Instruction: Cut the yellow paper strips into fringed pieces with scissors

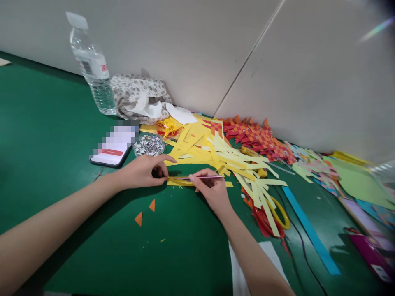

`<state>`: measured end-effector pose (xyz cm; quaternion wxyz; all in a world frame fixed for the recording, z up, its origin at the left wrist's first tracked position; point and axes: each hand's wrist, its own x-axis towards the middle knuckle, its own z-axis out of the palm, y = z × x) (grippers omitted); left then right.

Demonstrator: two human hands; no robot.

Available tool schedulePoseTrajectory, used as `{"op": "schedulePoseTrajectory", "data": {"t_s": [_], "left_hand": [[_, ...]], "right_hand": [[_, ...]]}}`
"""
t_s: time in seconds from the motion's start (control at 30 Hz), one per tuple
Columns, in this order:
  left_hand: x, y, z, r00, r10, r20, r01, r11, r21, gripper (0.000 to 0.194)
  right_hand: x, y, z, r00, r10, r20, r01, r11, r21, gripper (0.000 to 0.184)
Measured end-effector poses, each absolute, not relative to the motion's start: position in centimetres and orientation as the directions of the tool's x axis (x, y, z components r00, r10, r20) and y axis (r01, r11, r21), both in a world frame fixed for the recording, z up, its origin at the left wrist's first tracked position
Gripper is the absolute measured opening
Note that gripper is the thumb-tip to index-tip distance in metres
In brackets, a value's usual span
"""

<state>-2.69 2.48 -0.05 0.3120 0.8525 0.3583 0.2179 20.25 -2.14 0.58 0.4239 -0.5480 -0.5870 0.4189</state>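
My left hand (151, 172) pinches the left end of a yellow paper strip (184, 183) between thumb and a curled finger, its index finger stretched out above. In my right hand (212, 190) is a thin pink pointed tool (210, 177), held almost level over the strip with its tip toward the left hand. Whether it is tweezers or a pen I cannot tell. Two small orange paper triangles (139, 219) lie nearer to me, beside tiny yellow scraps (163, 240). Just beyond the hands are yellow paper sheets (175, 152) and a heap of pale yellow strips (247, 168).
A bag of googly eyes (149, 145), a phone (112, 144) and a water bottle (95, 70) stand or lie back left. Woven red-orange paper pieces (253, 135) are piled along the wall. Red-handled scissors (271, 224), a blue strip (308, 230) and a dark cable (304, 255) lie right.
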Motion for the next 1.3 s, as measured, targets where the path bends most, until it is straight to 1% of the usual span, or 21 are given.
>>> {"op": "schedulePoseTrajectory", "data": {"t_s": [0.37,0.63,0.87,1.0,1.1,1.2,1.3], "left_hand": [[-2.4,2.4,0.1,0.63,0.765,0.13,0.494,-0.525,0.693,0.034],[-2.3,2.3,0.3,0.62,0.777,0.109,0.501,-0.5,0.706,0.03],[-2.4,2.4,0.0,0.617,0.779,0.11,0.486,-0.487,0.726,0.033],[-2.4,2.3,-0.1,0.604,0.787,0.126,0.498,-0.495,0.712,0.031],[-2.3,2.2,0.0,0.596,0.791,0.135,0.51,-0.503,0.697,0.03],[-2.2,2.2,0.1,0.601,0.787,0.138,0.526,-0.52,0.673,0.026],[-2.1,2.1,0.2,0.607,0.78,0.156,0.542,-0.549,0.637,0.022]], "right_hand": [[20.5,-2.3,0.8,-0.083,0.996,0.026,0.305,0.05,-0.951,0.022],[20.6,-2.2,0.6,-0.086,0.996,0.012,0.294,0.037,-0.955,0.023],[20.7,-2.2,0.4,-0.084,0.996,0.034,0.291,0.057,-0.955,0.021],[20.5,-2.3,0.4,-0.068,0.996,0.06,0.296,0.078,-0.952,0.019],[20.5,-2.4,0.3,0.002,0.99,0.141,0.247,0.136,-0.959,0.019],[21.0,-2.4,0.2,0.155,0.956,0.251,0.186,0.221,-0.957,0.018],[21.5,-2.2,0.4,0.292,0.905,0.31,0.169,0.271,-0.948,0.019]]}}
